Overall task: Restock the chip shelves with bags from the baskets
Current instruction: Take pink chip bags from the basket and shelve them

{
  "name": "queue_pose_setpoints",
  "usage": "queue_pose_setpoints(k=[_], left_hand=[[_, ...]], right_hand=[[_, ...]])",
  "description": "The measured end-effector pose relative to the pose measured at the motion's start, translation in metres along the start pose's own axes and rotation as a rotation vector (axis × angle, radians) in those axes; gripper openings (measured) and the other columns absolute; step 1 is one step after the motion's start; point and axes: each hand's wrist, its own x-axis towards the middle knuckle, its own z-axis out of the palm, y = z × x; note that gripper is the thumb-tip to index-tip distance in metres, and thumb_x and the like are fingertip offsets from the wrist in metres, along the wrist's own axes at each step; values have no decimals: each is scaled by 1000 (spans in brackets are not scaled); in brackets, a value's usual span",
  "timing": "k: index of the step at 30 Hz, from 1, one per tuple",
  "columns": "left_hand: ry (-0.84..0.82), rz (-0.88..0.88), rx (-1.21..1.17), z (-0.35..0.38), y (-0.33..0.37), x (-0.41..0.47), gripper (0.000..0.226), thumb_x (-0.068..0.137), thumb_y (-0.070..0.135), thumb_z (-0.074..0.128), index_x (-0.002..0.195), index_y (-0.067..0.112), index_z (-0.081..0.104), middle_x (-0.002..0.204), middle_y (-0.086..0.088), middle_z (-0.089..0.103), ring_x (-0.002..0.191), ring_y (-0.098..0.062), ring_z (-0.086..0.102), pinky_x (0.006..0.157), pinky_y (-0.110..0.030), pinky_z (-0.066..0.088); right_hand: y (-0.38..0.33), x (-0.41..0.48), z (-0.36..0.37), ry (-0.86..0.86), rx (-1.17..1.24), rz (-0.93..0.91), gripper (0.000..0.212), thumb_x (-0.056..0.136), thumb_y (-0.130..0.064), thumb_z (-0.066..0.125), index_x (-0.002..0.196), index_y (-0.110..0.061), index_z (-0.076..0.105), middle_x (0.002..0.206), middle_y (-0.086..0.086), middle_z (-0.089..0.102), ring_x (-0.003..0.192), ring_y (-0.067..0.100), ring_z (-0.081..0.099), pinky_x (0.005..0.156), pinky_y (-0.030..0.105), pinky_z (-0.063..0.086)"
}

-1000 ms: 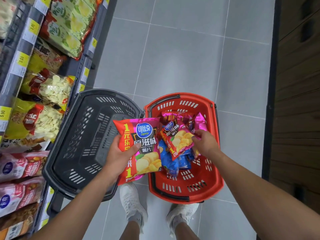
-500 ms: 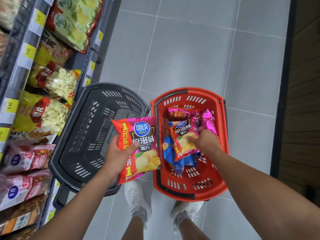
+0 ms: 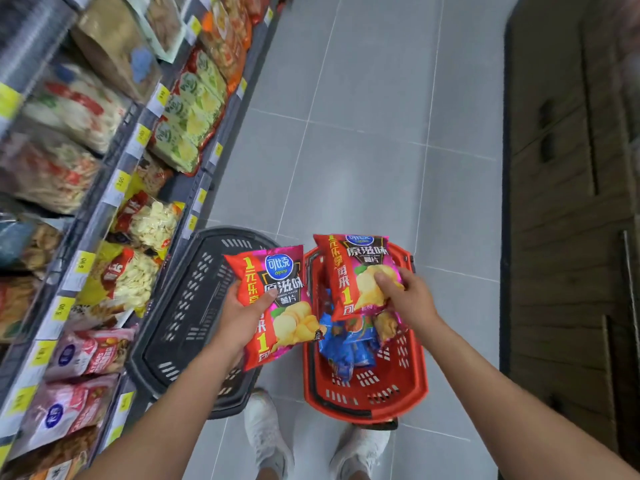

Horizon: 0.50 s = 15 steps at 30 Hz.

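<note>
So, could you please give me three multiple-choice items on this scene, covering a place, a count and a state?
1. The blue bags lie: A in the red basket; B on the floor; C on a shelf.
2. Bags held: A one; B two; C three.
3. The right hand: A hangs open; B grips a red chip bag; C presses the floor.
1 A, they sit within its red wall. 2 B, the left hand grips a second red bag. 3 B, its fingers curl round the bag.

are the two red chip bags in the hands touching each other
Apart. The head view shows the red basket rim through a gap between the left bag and the right bag.
</note>
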Motion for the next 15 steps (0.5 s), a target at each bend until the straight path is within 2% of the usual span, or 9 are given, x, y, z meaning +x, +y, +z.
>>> queue_pose_setpoints(k=[2,4,7,9,12,15], left_hand=[[-32,12,-35,-2,33,-12,41,88,18,82,123,18,60,107,-7,78,85,-23,78,69,-37,63],[-63,41,-65,-5,69,-25,44,87,20,84,125,18,61,109,-8,78,89,-27,78,77,-42,63],[-100,83,-123,-19,121,-52,34,87,16,83,116,19,65,106,-11,79,85,-27,78,79,-43,63],[-136,105,-151,-33,152,-72,39,87,16,82,121,17,64,107,-12,79,85,-28,78,77,-43,64],[-178,150,-170,-62,191,-102,41,88,17,81,124,17,60,105,-12,79,83,-27,78,73,-42,64],[-217,210,-142,-92,222,-131,40,88,19,81,123,19,61,105,-10,80,83,-25,79,70,-39,64]], right_hand=[[-46,-25,-2,-30,148,-65,12,96,-25,71,106,-20,72,99,1,79,89,17,75,75,33,63],[-86,-48,-4,-75,232,-107,17,96,-23,71,111,-16,70,99,2,79,84,14,75,66,28,61],[-134,-83,-1,-131,243,-123,44,86,-44,79,120,-17,68,109,7,78,97,26,76,80,43,62],[-166,-106,2,-145,203,-133,49,83,-50,80,120,-19,68,107,2,78,98,23,76,87,44,61],[-210,-140,4,-177,123,-158,48,80,-41,86,117,-17,68,104,1,79,95,21,76,87,42,62],[-251,-174,6,-259,-35,-187,44,77,-30,90,113,-16,69,101,1,79,88,16,77,77,33,63]])
